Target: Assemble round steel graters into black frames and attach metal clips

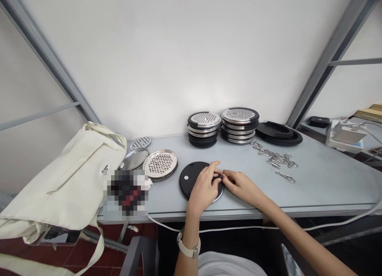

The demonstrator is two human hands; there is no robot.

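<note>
A black round disc [190, 173] with a white dot lies flat near the table's front edge; a strip of silver rim shows at its lower right. My left hand [205, 187] rests over its right half, fingers bent and closed at the edge, the index finger slightly raised. My right hand [241, 185] meets it there, its thumb and fingertips pinched together at the disc's right rim. Something small and dark shows between the fingertips, too hidden to name. Right of the hands lie several loose wire clips [277, 159], with one clip [285, 177] apart from the pile.
Two stacks of round metal graters with black rims, a left stack [203, 129] and a right stack [240, 126], stand by the wall. Black round trays [279, 133] lie beside them. Grater plates [161, 163] and a cream bag [68, 176] are at left. A white cable [238, 227] hangs along the front edge.
</note>
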